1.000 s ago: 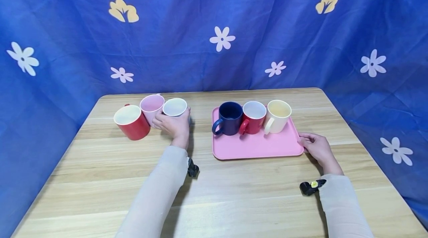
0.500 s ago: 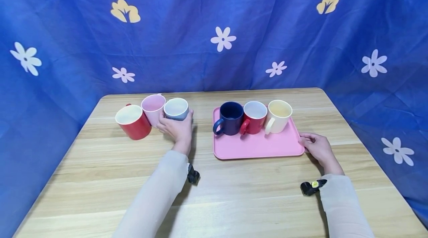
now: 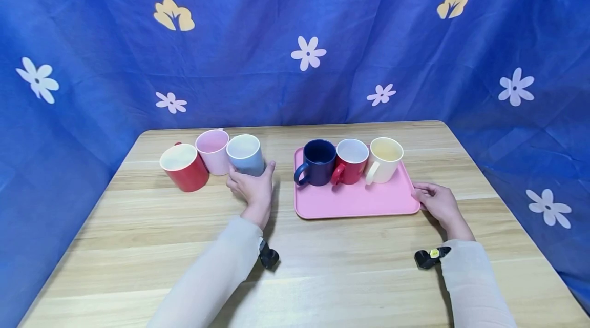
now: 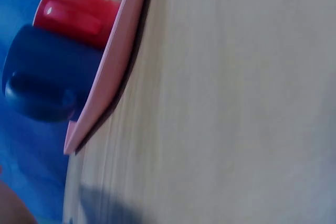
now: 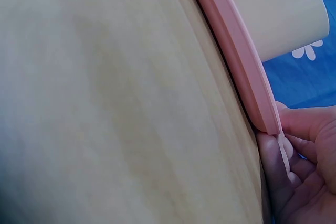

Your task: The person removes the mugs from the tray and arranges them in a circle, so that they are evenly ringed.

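In the head view my left hand (image 3: 252,188) is at the near side of a light blue mug (image 3: 249,160), its thumb and fingers spread low in front of it. Whether a fingertip still touches the mug is hard to tell. A pink mug (image 3: 214,152) and a larger red mug (image 3: 188,170) stand just left of it. On the right, my right hand (image 3: 440,205) grips the right edge of a pink tray (image 3: 355,204). The right wrist view shows thumb and fingers pinching the tray rim (image 5: 252,87).
Along the tray's back stand a navy mug (image 3: 320,166), a red mug with white inside (image 3: 351,166) and a cream mug (image 3: 385,164), handles toward me. The wooden table (image 3: 322,271) ends at a blue flowered cloth (image 3: 258,61).
My left hand has drawn back from the light blue mug, toward me and slightly right, uncovering more of its side. The mug stays in place. My right hand keeps its grip on the tray.
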Available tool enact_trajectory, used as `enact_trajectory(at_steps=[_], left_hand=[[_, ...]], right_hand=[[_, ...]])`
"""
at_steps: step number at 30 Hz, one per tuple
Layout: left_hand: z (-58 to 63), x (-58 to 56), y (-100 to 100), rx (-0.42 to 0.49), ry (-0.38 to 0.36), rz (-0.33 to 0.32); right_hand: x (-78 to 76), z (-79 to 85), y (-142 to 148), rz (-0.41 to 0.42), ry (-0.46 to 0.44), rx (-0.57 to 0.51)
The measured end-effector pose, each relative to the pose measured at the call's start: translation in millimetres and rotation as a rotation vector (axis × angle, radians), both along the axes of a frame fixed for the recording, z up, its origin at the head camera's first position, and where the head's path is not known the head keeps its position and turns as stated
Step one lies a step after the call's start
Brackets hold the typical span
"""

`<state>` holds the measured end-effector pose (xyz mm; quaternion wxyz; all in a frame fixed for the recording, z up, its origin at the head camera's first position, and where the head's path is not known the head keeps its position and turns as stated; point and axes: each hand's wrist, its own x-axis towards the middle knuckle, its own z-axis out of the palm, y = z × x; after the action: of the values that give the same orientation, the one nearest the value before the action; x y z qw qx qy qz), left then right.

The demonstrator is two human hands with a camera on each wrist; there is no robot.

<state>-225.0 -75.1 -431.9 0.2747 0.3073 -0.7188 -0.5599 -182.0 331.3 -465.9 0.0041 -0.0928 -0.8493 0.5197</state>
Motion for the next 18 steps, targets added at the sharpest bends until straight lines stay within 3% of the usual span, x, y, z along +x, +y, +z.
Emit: enact_trajectory(at_steps=[8, 13, 18], left_hand=[[-0.5, 19.8, 14, 0.035, -0.063, -0.105], [0.0, 28.7, 22, 0.039, -0.051, -0.243], [2.3, 26.9, 21, 0.015, -0.063, -0.390]], right_hand=[[-0.7, 1.2, 0, -0.002, -0.008, 0.001], [0.2, 2.4, -1, -0.002, -0.010, -0.006], [0.5, 1.9, -1, 0.006, -0.004, -0.016]])
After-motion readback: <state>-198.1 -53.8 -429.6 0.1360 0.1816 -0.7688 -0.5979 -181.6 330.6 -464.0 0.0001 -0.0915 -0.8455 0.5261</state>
